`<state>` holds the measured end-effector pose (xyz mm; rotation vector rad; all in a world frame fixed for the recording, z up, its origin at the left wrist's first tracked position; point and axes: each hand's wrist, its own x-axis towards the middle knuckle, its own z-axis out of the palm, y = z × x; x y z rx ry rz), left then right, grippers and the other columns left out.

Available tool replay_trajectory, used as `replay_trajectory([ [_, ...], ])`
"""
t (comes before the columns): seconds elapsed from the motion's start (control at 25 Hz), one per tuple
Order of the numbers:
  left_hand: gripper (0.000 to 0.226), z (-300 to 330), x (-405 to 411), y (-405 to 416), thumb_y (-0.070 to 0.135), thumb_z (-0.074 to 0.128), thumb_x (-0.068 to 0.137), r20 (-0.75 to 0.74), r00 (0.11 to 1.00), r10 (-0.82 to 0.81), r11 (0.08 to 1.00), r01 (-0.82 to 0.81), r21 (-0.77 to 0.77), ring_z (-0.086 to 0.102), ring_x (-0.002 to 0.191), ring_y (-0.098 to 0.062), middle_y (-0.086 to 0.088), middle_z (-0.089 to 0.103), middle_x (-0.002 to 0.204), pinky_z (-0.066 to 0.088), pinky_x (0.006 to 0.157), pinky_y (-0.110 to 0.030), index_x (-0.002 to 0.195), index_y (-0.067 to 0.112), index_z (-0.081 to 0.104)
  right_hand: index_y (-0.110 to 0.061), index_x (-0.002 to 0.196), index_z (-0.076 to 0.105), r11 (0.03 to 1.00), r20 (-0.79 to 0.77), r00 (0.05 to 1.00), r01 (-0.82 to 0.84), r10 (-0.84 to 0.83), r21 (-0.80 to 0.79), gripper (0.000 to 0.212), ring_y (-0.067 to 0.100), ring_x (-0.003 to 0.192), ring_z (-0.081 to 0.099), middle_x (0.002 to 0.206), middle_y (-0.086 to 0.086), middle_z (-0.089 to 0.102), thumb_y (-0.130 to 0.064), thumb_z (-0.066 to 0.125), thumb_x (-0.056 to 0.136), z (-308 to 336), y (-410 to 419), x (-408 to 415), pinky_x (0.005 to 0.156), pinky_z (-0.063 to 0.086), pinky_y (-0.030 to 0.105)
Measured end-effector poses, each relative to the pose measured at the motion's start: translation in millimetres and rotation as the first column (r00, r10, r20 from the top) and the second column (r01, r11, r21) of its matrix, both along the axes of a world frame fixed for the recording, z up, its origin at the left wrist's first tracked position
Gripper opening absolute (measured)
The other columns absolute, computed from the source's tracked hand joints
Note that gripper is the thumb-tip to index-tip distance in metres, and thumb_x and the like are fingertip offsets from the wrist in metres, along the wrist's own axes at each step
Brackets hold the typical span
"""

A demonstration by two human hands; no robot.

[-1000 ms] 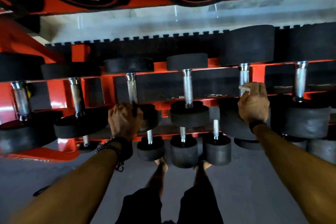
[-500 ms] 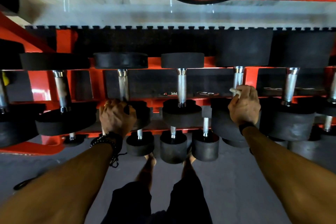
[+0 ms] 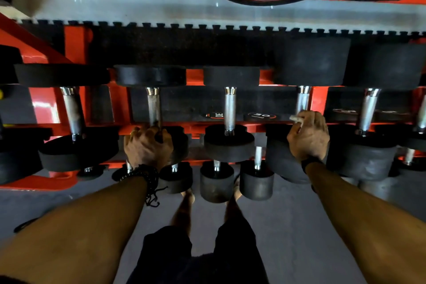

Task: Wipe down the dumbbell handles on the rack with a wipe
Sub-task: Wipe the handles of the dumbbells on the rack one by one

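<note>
In the head view, the right hand (image 3: pixel 307 137) is curled around the lower part of a chrome dumbbell handle (image 3: pixel 303 99) on the red rack (image 3: pixel 319 101), and a small white wipe (image 3: pixel 297 119) is pressed between its fingers and the metal; one corner of the wipe comes out at the left side of the fist. Above this grip the bare part of the handle goes up to a big black weight head (image 3: pixel 311 61). The left hand (image 3: pixel 147 146) is closed around the lower end of a second handle (image 3: pixel 154 105), two dumbbells to the left of the right hand. Between the two grips stands one more dumbbell (image 3: pixel 230 110), which no hand touches. A dark beaded bracelet (image 3: pixel 144 174) is on the left wrist.
</note>
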<state>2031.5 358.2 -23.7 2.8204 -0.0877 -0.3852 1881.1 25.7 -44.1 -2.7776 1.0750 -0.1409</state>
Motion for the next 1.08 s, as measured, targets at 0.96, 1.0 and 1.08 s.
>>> replay_trajectory([
  [0.96, 0.034, -12, -5, 4, 0.033, 0.047, 0.078, 0.169, 0.986, -0.01, 0.999, 0.016, -0.039, 0.059, 0.063, -0.037, -0.015, 0.062, 0.065, 0.048, 0.064, -0.04, 0.062, 0.008, 0.063, -0.009, 0.082, 0.067, 0.833, 0.016, 1.0, 0.006, -0.017, 0.553, 0.011, 0.027, 0.081, 0.065, 0.083, 0.011, 0.069, -0.001, 0.07, 0.075, -17, 96, 66, 0.067, 0.042, 0.025],
  [1.0, 0.035, -12, -4, 5, 0.033, 0.047, 0.078, 0.167, 0.986, -0.012, 0.999, 0.019, -0.044, 0.058, 0.063, -0.038, -0.015, 0.062, 0.064, 0.048, 0.063, -0.041, 0.061, 0.007, 0.062, -0.007, 0.083, 0.067, 0.818, -0.074, 0.995, 0.093, -0.061, 0.568, 0.011, 0.031, 0.084, 0.066, 0.086, 0.013, 0.07, -0.001, 0.07, 0.074, -26, 95, 73, 0.067, 0.043, 0.026],
  [1.08, 0.035, -12, -2, 5, 0.032, 0.047, 0.078, 0.168, 0.986, -0.013, 0.999, 0.02, -0.039, 0.058, 0.063, -0.038, -0.016, 0.062, 0.064, 0.048, 0.063, -0.04, 0.061, 0.006, 0.062, 0.001, 0.083, 0.067, 0.805, -0.134, 0.991, 0.1, -0.025, 0.585, 0.011, 0.035, 0.085, 0.067, 0.087, 0.019, 0.071, 0.003, 0.067, 0.072, -38, 91, 84, 0.063, 0.041, 0.022],
])
